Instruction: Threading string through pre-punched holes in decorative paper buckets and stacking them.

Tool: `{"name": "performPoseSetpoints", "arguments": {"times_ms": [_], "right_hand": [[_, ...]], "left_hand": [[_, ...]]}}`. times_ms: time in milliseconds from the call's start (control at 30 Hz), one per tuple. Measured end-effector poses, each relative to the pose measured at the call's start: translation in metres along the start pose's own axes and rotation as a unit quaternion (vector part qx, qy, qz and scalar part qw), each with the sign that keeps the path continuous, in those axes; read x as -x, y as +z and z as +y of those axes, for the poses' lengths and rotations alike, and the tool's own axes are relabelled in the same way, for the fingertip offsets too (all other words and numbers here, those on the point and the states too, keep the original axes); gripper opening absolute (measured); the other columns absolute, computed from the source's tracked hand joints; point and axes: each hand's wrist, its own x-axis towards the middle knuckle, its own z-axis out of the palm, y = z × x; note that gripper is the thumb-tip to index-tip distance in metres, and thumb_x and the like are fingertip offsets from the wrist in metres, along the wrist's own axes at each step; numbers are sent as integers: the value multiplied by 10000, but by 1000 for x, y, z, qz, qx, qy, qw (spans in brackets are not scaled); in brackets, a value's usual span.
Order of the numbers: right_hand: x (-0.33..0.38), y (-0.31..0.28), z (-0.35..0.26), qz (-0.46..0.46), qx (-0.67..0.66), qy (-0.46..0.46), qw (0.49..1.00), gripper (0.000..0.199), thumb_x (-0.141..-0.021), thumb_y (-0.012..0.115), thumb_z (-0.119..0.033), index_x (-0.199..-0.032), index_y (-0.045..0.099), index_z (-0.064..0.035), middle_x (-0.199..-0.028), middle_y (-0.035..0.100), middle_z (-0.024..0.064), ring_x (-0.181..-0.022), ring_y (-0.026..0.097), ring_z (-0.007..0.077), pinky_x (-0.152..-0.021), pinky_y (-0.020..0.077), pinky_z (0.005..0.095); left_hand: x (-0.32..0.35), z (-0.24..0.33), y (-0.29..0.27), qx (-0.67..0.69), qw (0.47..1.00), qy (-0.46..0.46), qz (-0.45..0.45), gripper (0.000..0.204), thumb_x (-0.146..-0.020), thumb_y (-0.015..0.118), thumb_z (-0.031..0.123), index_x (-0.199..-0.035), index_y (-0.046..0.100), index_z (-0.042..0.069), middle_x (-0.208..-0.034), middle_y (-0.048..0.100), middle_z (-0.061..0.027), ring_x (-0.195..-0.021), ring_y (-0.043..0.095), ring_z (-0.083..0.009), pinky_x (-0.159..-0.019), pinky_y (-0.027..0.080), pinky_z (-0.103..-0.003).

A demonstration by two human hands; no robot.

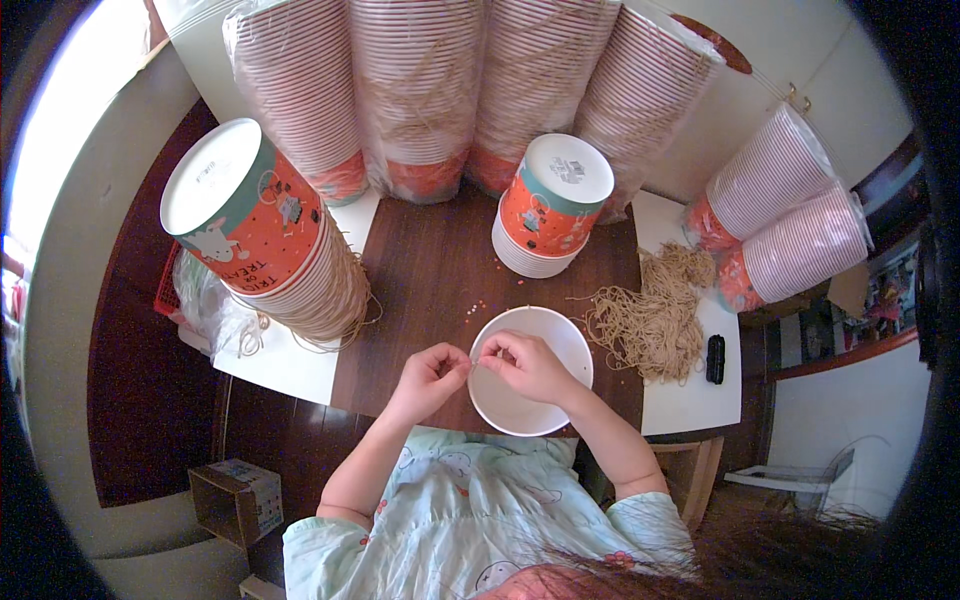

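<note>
A white-lined paper bucket (555, 345) stands mouth up at the table's near edge, in front of my body. My left hand (433, 378) is closed in a pinch just outside the bucket's left rim. Over the bucket's mouth my right hand (525, 366) pinches too, its fingertips meeting the left ones at that rim. What lies between the fingertips is too small to make out. Right of the bucket is a loose heap of tan cord (655, 315). A short stack of upturned orange and teal buckets (545, 215) stands beyond it.
At left rises a tall stack of upturned buckets (270, 225), draped with cord. Several plastic-wrapped bucket stacks (415, 90) line the back, with two more wrapped stacks (790, 230) at right. A black object (715, 360) lies right of the cord; small bits dot the table (420, 270).
</note>
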Motion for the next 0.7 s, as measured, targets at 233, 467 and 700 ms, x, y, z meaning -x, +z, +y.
{"name": "performPoseSetpoints", "arguments": {"times_ms": [233,467,700], "right_hand": [[0,0,-1,-1,7,2,1000,72,-785,562,-77,-815,554,-12,-734,556,48,-597,512,104,-522,408,241],[1,3,3,12,-7,1,1000,70,-786,559,-73,-819,549,-11,-707,552,46,-587,498,92,-514,400,238],[2,2,2,8,-10,-1,1000,62,-792,551,-73,-803,528,-16,-692,540,37,-590,486,86,-513,386,233]], "left_hand": [[1,-4,9,29,999,9,37,55,-791,586,71,-807,569,22,-701,531,37,-636,452,-32,-563,360,-173],[0,-7,14,43,997,20,67,62,-806,575,72,-818,589,13,-704,551,33,-633,466,-29,-557,368,-169],[0,-5,16,40,996,13,75,94,-820,576,89,-830,612,3,-718,575,28,-637,479,-31,-559,377,-172]]}}
